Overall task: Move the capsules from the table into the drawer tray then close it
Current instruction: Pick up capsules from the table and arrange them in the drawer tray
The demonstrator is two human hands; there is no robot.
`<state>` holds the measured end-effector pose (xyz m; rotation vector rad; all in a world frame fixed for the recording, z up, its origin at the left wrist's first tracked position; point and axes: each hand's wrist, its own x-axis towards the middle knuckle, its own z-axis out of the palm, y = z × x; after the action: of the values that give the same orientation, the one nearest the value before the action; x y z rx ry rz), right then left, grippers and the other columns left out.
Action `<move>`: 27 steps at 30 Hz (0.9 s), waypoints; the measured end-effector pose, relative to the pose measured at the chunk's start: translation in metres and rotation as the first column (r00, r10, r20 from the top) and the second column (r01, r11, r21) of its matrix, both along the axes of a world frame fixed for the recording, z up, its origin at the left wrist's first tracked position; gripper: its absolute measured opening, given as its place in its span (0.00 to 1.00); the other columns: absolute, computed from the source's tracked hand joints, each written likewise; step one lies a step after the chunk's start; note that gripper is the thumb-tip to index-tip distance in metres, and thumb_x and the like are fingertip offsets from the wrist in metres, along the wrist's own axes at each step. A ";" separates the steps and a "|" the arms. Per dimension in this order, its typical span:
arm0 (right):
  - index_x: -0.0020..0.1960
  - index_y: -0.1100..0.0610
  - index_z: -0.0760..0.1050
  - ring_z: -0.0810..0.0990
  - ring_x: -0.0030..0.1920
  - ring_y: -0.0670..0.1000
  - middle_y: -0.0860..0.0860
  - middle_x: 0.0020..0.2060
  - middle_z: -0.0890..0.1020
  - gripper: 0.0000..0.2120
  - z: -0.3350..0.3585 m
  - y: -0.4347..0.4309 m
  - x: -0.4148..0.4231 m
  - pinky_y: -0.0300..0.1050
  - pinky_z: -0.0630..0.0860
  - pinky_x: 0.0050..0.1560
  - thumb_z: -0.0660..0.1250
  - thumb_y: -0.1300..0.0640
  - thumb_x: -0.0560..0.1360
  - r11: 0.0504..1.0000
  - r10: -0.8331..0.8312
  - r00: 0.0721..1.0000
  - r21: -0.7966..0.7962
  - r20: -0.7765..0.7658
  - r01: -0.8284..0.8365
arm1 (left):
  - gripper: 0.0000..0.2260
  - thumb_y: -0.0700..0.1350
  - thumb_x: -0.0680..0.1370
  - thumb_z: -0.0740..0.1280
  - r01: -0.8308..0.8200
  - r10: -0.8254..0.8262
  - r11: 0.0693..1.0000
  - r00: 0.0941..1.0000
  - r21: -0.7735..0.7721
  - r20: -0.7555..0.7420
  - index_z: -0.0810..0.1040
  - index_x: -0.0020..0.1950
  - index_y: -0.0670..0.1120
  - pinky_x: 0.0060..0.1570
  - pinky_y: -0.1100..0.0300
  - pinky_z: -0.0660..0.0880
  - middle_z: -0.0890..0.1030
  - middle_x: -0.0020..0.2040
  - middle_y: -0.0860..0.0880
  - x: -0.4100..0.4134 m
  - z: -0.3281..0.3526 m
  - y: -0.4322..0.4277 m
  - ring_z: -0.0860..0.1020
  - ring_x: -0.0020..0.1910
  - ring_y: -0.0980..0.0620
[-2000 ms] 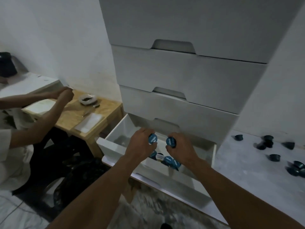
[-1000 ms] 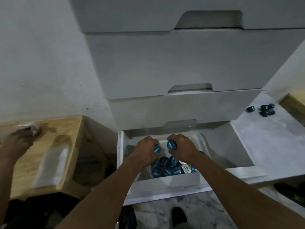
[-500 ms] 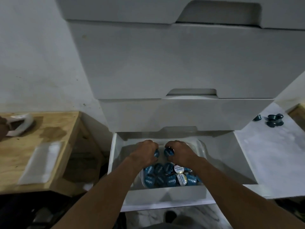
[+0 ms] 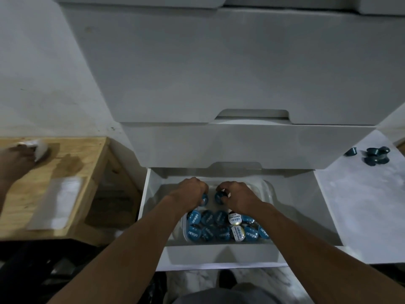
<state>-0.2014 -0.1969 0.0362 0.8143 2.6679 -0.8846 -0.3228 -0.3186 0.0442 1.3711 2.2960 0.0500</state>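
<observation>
**Both hands in open drawer, one capsule each**

My left hand (image 4: 190, 192) grasps a blue capsule (image 4: 204, 199); my right hand (image 4: 237, 195) grasps a second capsule (image 4: 219, 197). Both are over the clear tray (image 4: 266, 189) in the open drawer (image 4: 223, 254). Packed capsules (image 4: 221, 227) fill the tray's near end. Loose capsules (image 4: 374, 155) lie on the white tabletop (image 4: 359, 205), right.

The capsules (image 4: 221, 229) in the white drawer (image 4: 219, 255) are blue, two white; the right tabletop (image 4: 361, 205) is white-grey marbled, the left one (image 4: 72, 154) light wood.
</observation>
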 end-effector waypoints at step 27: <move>0.62 0.52 0.76 0.79 0.54 0.55 0.55 0.56 0.80 0.17 -0.005 -0.025 -0.023 0.45 0.77 0.54 0.66 0.60 0.73 0.997 0.067 0.996 -0.032 0.053 -0.065 | 0.14 0.44 0.74 0.69 -0.013 0.010 1.000 0.995 -0.029 -0.103 0.77 0.60 0.47 0.54 0.54 0.72 0.76 0.58 0.44 -0.004 0.007 -0.021 0.75 0.56 0.44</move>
<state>-0.2249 -0.2217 0.0311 0.7288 2.6122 -0.8715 -0.3264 -0.3396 0.0511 1.3755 2.3792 -0.0515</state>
